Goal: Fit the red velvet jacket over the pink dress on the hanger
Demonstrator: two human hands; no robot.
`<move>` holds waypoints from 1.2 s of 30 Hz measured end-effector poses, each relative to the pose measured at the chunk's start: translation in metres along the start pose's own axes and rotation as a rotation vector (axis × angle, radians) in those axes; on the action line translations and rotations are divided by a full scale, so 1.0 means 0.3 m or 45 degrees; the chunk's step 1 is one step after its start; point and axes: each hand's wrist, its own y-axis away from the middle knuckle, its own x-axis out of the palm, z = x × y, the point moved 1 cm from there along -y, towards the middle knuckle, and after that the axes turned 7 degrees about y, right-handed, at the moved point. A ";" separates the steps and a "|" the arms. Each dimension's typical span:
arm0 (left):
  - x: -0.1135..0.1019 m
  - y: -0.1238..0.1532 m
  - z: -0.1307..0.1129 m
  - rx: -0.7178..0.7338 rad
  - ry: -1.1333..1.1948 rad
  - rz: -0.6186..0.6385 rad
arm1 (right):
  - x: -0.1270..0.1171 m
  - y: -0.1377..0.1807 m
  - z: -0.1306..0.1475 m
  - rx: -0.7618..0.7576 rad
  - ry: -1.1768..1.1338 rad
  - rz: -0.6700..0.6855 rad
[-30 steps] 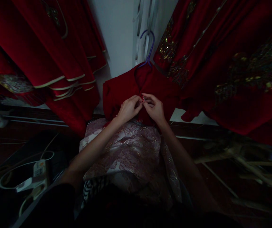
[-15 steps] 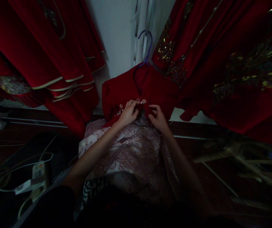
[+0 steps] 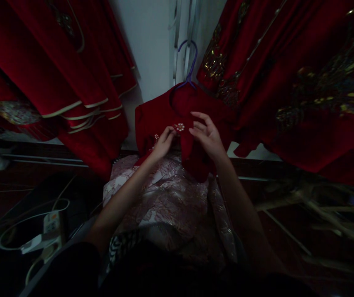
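Note:
A red jacket (image 3: 155, 111) hangs in front of me on a purple hanger (image 3: 192, 66). At its front, below the neckline, sits a flower-shaped clasp (image 3: 180, 127) with pale beads. My left hand (image 3: 164, 143) is closed, its thumb and fingers pinching the jacket's front edge just beside the clasp. To the right of the clasp, my right hand (image 3: 208, 134) is raised over the jacket with its fingers apart and nothing seen in them. Pink-silver patterned fabric (image 3: 164, 189) spreads beneath both forearms.
Red garments with pale trim (image 3: 81, 82) hang at the left, and red garments with gold ornaments (image 3: 257, 90) at the right. A power strip (image 3: 52, 231) with a white cable lies lower left. Wooden bars (image 3: 325, 218) stand in the dark lower right.
My right hand has moved up and its fingers have spread. My left hand has slid slightly left and down from the clasp. The jacket's right front panel now hangs lower over the patterned fabric.

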 end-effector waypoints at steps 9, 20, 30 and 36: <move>-0.067 0.086 -0.020 -0.383 0.282 -0.107 | 0.039 0.066 -0.071 0.016 0.465 0.018; -0.067 0.121 -0.003 -0.273 -0.072 -0.066 | 0.053 0.078 -0.079 0.098 0.449 -0.121; -0.110 0.122 -0.074 -0.378 0.064 -0.155 | 0.169 0.105 -0.078 0.169 0.249 -0.009; -0.116 0.148 -0.051 -0.415 0.089 -0.048 | 0.189 0.085 -0.119 0.200 0.140 -0.024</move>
